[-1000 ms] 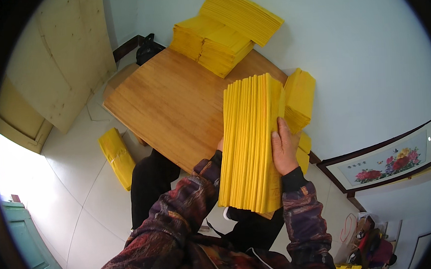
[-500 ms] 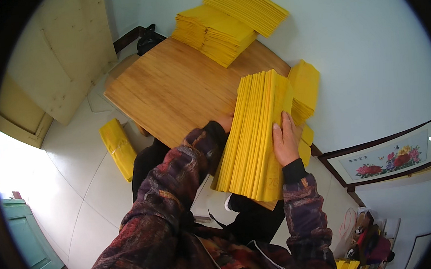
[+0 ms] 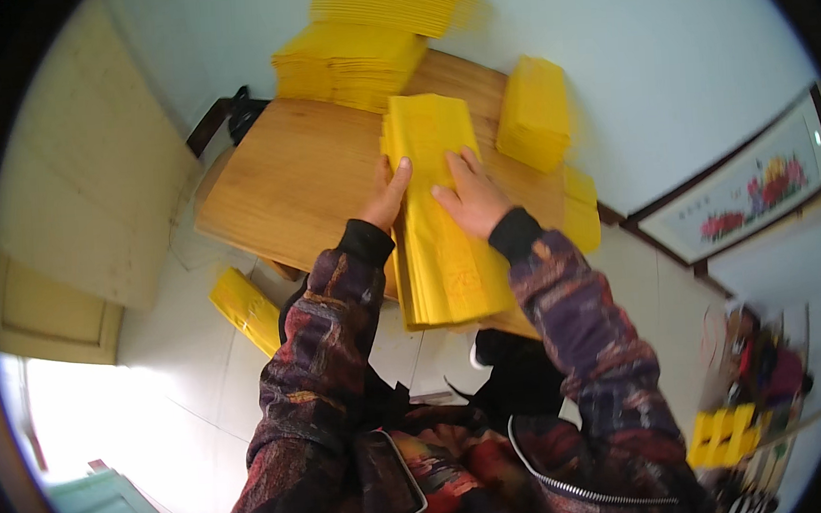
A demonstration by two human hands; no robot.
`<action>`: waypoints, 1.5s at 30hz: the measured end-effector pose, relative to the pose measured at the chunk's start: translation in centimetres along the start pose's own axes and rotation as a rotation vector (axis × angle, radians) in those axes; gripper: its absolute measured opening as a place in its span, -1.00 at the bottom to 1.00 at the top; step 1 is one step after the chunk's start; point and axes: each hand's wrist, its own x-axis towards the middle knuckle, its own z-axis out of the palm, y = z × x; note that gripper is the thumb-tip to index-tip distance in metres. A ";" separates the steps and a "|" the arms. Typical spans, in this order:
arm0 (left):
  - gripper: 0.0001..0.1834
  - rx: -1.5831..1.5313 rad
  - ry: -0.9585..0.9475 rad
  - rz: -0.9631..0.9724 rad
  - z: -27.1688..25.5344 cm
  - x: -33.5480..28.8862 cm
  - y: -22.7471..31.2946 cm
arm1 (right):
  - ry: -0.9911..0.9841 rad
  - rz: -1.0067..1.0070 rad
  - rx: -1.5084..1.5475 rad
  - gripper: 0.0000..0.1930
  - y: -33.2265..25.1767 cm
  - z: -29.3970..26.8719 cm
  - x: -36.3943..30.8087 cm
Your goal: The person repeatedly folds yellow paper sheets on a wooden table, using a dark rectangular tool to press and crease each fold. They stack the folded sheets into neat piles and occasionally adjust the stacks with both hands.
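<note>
A thick stack of folded yellow sheets (image 3: 443, 245) lies with its broad face up at the near edge of the wooden table. My left hand (image 3: 388, 192) clasps its left side, thumb along the upper edge and the other fingers mostly hidden. Against the upper face and right side presses my right hand (image 3: 474, 196), its thumb pointing left across the sheets. Layered folds show along the left side of the stack.
More yellow stacks (image 3: 347, 68) sit at the back of the wooden table (image 3: 302, 169), and another stack (image 3: 534, 117) stands by the wall. A yellow bundle (image 3: 246, 309) lies on the floor at left. A framed flower picture (image 3: 744, 180) leans at right.
The stack has turned from its folded edges facing up to its broad face up. My left hand has come up onto its left side; my right hand has shifted left and up.
</note>
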 end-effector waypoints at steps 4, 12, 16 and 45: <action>-0.52 -0.173 -0.179 -0.087 0.4 0.3 -0.6 | -0.057 -0.143 0.303 -0.29 3.6 -3.0 0.3; -0.48 -0.097 -0.207 -0.347 -0.2 -0.2 1.3 | 0.039 0.571 1.516 -0.28 10.7 3.1 -2.7; -0.36 -0.136 -0.180 -0.428 1.5 -2.9 2.7 | -0.011 0.216 1.588 -0.26 9.4 6.4 -1.9; -0.39 0.123 -0.162 -0.451 0.0 -0.3 4.8 | 0.302 -0.031 1.408 -0.33 6.7 4.6 -2.1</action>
